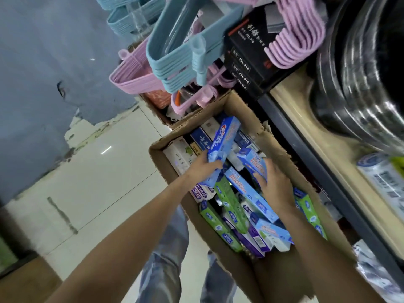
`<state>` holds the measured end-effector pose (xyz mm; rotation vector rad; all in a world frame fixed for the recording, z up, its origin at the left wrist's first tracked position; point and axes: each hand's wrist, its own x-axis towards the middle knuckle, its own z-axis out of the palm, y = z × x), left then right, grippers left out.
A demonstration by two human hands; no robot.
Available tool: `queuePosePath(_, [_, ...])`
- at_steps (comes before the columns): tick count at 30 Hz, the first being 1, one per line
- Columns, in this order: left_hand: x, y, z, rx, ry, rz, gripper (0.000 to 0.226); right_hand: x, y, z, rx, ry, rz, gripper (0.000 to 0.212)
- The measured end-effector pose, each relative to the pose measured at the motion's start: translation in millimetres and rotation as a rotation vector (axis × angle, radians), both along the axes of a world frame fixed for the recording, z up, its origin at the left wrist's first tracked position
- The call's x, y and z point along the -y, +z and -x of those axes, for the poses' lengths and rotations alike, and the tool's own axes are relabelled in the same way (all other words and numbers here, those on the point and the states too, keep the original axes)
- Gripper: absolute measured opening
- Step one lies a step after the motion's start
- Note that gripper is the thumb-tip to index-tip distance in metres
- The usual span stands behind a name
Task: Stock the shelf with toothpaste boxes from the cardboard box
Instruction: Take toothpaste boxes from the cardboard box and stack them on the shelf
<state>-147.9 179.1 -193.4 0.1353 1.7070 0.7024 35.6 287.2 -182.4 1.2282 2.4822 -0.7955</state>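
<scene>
— Nearest: two bare forearms reaching down into the cardboard box [282, 149]. Left hand [204, 168] wrapped round a light blue toothpaste box [223, 145], raised and tilted above the heap near the far left corner.

— And the other?

— Right hand [276, 185] over the middle of the heap, fingers curled onto a second blue toothpaste box [253, 164], gripping its end. Around it, green toothpaste boxes [229, 202] and blue ones jumbled, filling the carton wall to wall.

— Room at the edges?

— Tight on the right: carton's torn right rim just beside the shelf [328, 149] edge. Open tiled floor [98, 171] along the left wall. Beyond the far rim, pink and blue hangers [172, 62] touching a black box [247, 55], overhanging that end.
</scene>
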Motion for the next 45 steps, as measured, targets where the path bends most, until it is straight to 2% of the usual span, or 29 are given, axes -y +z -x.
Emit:
queuePosePath(3, [14.6, 48.2, 1.8, 0.125, 0.249, -0.093, 0.043, 6.7, 52.8, 11.3, -0.248, -0.117, 0.072, 0.044])
queuePosePath(5, [20.6, 80.2, 5.1, 0.085, 0.343, -0.132, 0.041, 12.1, 97.4, 17.4, -0.405, -0.268, 0.178, 0.031])
queuePosePath(8, [24.0, 131.4, 11.7, 0.013, 0.37, -0.202, 0.036, 11.3, 157.8, 25.4, -0.581, -0.614, 0.536, 0.014])
queuePosePath(11, [20.8, 186.8, 15.6, -0.006, 0.385, -0.285, 0.024, 8.3, 209.4, 26.9, -0.623, -0.86, 0.764, 0.013])
queuePosePath(13, [18.6, 222.2, 16.6, -0.011, 0.365, -0.319, 0.024, 9.1, 247.8, 29.0, -0.673, -0.962, 0.865, 0.013])
queuePosePath(16, [20.0, 268.6, 17.7, -0.017, 0.287, -0.37, 0.031, 15.0, 300.3, 32.4, -0.748, -0.963, 0.921, 0.021])
queuePosePath(21, [29.6, 330.1, 16.2, -0.091, 0.195, -0.482, 0.038, 26.8, 365.7, 43.8, -0.844, -0.902, 0.823, 0.018])
queuePosePath(24, [29.3, 354.1, 23.8, -0.083, 0.159, -0.519, 0.05, 29.8, 393.5, 52.5, -0.874, -0.838, 0.776, 0.021])
queuePosePath(28, [19.7, 377.8, 33.2, -0.015, 0.071, -0.591, 0.042, 32.2, 413.8, 65.4, -0.937, -0.815, 0.727, 0.028])
queuePosePath(32, [9.0, 392.2, 36.3, -0.04, -0.003, -0.603, 0.068, 35.6, 424.3, 82.0, -0.989, -0.824, 0.727, 0.028])
queuePosePath(35, [0.1, 399.6, 37.0, -0.043, 0.051, -0.611, 0.054, 36.8, 426.9, 90.3, -1.024, -0.845, 0.683, 0.03])
queuePosePath(38, [-8.5, 402.1, 37.8, -0.008, 0.176, -0.633, 0.053, 43.8, 424.5, 88.4, -0.945, -0.736, 0.592, 0.033])
queuePosePath(40, [-14.9, 401.0, 38.8, -0.007, 0.199, -0.635, 0.057, 51.1, 421.7, 84.7, -0.862, -0.679, 0.576, 0.04])
queuePosePath(42, [-21.6, 399.2, 38.6, -0.025, 0.194, -0.634, 0.048, 52.1, 420.9, 79.9, -0.807, -0.686, 0.521, 0.044])
queuePosePath(45, [-30.4, 398.2, 40.9, -0.064, 0.197, -0.602, 0.042, 24.9, 424.6, 63.0, -0.689, -0.66, 0.252, 0.043])
